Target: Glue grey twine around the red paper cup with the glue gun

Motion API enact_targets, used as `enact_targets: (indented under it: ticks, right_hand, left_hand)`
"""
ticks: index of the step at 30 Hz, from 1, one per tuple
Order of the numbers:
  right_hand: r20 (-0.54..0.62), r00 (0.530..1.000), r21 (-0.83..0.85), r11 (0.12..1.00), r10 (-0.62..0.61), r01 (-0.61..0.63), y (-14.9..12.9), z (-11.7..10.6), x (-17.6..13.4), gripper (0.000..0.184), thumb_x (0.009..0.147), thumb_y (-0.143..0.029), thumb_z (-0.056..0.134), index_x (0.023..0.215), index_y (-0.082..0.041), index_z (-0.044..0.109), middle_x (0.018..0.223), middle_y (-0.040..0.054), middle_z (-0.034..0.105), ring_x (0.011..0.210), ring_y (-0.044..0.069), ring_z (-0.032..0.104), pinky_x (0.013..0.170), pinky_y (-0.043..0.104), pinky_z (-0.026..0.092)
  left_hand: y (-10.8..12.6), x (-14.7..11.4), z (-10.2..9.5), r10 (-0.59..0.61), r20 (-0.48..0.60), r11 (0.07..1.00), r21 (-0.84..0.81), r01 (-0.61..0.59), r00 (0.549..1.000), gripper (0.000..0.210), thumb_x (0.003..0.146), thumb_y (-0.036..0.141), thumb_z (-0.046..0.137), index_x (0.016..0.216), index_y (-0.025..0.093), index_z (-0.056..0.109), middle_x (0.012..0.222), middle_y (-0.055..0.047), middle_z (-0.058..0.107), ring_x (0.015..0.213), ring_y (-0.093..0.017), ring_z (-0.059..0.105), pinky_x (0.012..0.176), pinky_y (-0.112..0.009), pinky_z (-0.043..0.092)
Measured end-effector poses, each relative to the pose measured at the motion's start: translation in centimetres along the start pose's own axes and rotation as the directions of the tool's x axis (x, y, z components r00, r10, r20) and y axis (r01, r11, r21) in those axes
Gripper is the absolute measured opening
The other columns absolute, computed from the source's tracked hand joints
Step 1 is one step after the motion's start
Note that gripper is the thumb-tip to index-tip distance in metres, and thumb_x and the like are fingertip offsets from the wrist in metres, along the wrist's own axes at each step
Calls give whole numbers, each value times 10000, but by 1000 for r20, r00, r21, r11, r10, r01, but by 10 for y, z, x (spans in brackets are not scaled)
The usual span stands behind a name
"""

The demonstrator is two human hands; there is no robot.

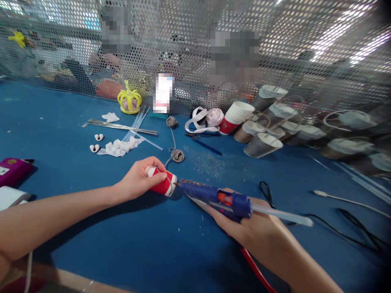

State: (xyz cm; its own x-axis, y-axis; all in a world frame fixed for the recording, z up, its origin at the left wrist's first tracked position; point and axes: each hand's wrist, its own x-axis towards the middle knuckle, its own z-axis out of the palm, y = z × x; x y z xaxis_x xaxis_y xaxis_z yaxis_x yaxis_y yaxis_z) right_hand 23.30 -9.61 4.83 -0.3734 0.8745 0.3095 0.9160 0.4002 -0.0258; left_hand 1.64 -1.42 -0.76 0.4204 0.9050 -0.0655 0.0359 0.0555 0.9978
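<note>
My left hand (142, 177) is closed around a red and white paper cup (163, 187), which lies tilted on its side. A thin grey cord (171, 136) runs from coils on the table to the cup, where my left thumb presses near it. In my right hand (244, 228) is a blue glue gun (210, 195) with a clear glue stick (284, 213) poking out of its back. Its nozzle tip points left, at or very near the rim of the cup; I cannot tell whether they touch. My right fingers are partly hidden behind the gun's body.
Several cord-wrapped cups (262, 145) and a stack of paper cups (236, 116) stand at the back right. Behind them rises a perforated metal screen (189, 49). A yellow crown-shaped piece (130, 99), a phone (163, 93) and white crumpled cloth (122, 146) lie further back. Black cables (345, 236) cross the right side.
</note>
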Motion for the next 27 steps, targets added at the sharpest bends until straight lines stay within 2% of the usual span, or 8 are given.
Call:
enact_targets:
  ticks: [4, 10, 15, 17, 20, 22, 25, 27]
  right_hand:
    - [49, 999, 49, 999, -7, 5, 10, 11, -11, 277, 798, -166, 440, 816, -291, 686, 537, -13, 602, 429, 123, 485, 427, 211, 415]
    - [-56, 997, 30, 998, -55, 57, 21, 26, -25, 362, 746, -98, 430, 863, -324, 687, 636, 5, 653, 540, 150, 554, 521, 249, 445]
    - [19, 1000, 80, 997, -18, 17, 16, 19, -21, 252, 768, -148, 478, 799, -299, 678, 575, -6, 631, 472, 129, 520, 463, 219, 432]
    - [2, 999, 59, 998, -39, 38, 14, 16, -20, 282, 779, -126, 454, 774, -297, 678, 579, -3, 634, 477, 130, 533, 474, 223, 438]
    - [-49, 996, 13, 997, -74, 74, 12, 11, -17, 382, 791, -73, 394, 854, -316, 682, 627, 1, 653, 502, 142, 563, 506, 246, 453]
    - [-39, 998, 26, 998, -53, 54, 9, 8, -11, 373, 806, -86, 388, 863, -304, 685, 625, 3, 653, 471, 140, 556, 482, 247, 451]
    - [11, 1000, 76, 997, 6, -7, 5, 5, -3, 320, 829, -155, 398, 781, -262, 695, 564, 12, 633, 408, 137, 523, 419, 244, 432]
    - [-11, 999, 48, 998, -37, 38, 6, 5, -2, 350, 843, -164, 369, 802, -258, 703, 563, 22, 633, 405, 142, 513, 417, 252, 419]
  left_hand:
    - [0, 0, 0, -3, 5, 1000, 3, 3, 1000, 185, 704, 301, 618, 755, 154, 518, 651, 14, 604, 529, -84, 515, 530, -200, 390]
    - [2, 0, 1, 4, 0, 1000, 29, -4, 1000, 183, 702, 301, 616, 751, 156, 516, 647, 15, 602, 520, -86, 510, 522, -201, 385]
    - [3, -1, 0, 1, 2, 999, 34, -1, 1000, 177, 708, 297, 610, 751, 154, 515, 644, 16, 597, 516, -83, 501, 514, -197, 378]
    - [3, -1, 0, 0, 4, 999, 38, 0, 1000, 174, 713, 294, 610, 755, 155, 516, 642, 19, 595, 518, -83, 500, 516, -195, 376]
    - [1, -1, 0, 2, 2, 1000, 27, -2, 1000, 179, 717, 299, 615, 754, 153, 517, 639, 19, 594, 528, -86, 511, 528, -200, 384]
    - [0, -1, 0, 4, 3, 1000, 9, -4, 1000, 181, 719, 300, 617, 754, 153, 518, 651, 14, 599, 542, -91, 525, 545, -209, 397]
    - [-1, -1, 0, 7, 0, 1000, -6, -7, 1000, 175, 721, 296, 616, 755, 153, 520, 664, 10, 605, 552, -92, 534, 556, -214, 405]
    - [0, -2, 1, 8, -6, 1000, -8, -8, 1000, 173, 719, 295, 616, 750, 154, 520, 664, 10, 608, 548, -91, 534, 551, -212, 404]
